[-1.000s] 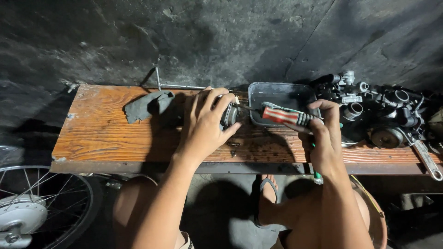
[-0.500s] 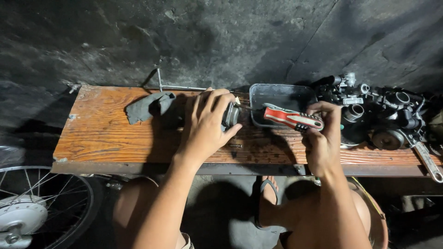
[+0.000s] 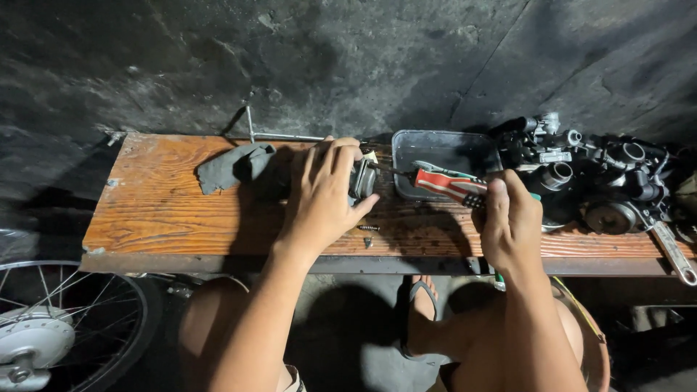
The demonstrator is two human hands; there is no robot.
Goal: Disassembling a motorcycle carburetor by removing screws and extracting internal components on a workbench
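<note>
On wooden bench (image 3: pixel 167 218), dark concrete wall (image 3: pixel 348 65)

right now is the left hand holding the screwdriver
No, the red-handled screwdriver is in the right hand; the left hand rests on a metal part.

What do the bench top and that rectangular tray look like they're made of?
The bench top looks like orange-brown wood: grain lines run along it, with worn, chipped edges. The tray seems to be dull grey metal, thin-walled with rounded corners, though grime leaves plastic possible.
</note>
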